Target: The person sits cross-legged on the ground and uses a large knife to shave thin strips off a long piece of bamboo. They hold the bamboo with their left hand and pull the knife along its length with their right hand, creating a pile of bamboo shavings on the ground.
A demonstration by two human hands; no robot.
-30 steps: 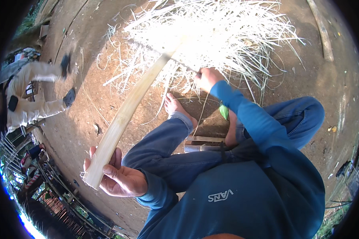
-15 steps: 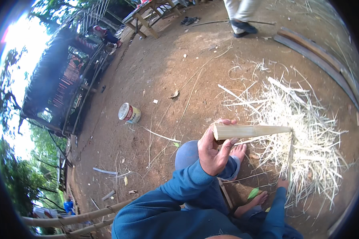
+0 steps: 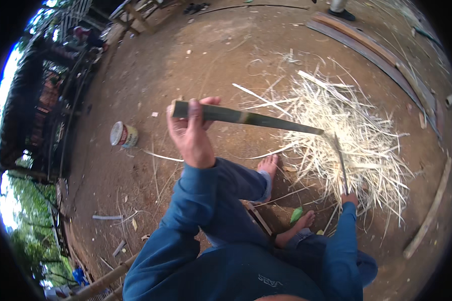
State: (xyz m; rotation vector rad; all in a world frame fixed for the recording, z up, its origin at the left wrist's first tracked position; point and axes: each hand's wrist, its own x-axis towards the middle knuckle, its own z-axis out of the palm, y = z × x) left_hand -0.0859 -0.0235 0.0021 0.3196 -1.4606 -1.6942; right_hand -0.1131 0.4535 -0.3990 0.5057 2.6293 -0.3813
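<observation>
My left hand [image 3: 193, 138] is closed round the thick end of a split bamboo piece [image 3: 266, 120], held out level above the ground. Its dark green outer skin faces up, with a pale node ring partway along, and it narrows toward the right. Lower right, my right hand [image 3: 350, 199] grips the handle of a long thin-bladed knife [image 3: 341, 163]. The blade points away from me, its tip close to the bamboo's narrow end; whether they touch I cannot tell. Beneath both lies a heap of pale bamboo shavings [image 3: 366, 165].
A white bucket [image 3: 123, 135] with coloured print stands on the dirt at left. Long planks [image 3: 371, 50] lie at far right, a pole [image 3: 429, 210] nearer. My bare feet [image 3: 269, 164] rest beside the heap. Another person's foot [image 3: 342, 14] shows at the top edge.
The bamboo has been turned from its pale face to its green face, and my left hand has shifted left. The knife's tip now shows near the bamboo's end. The view has swung right.
</observation>
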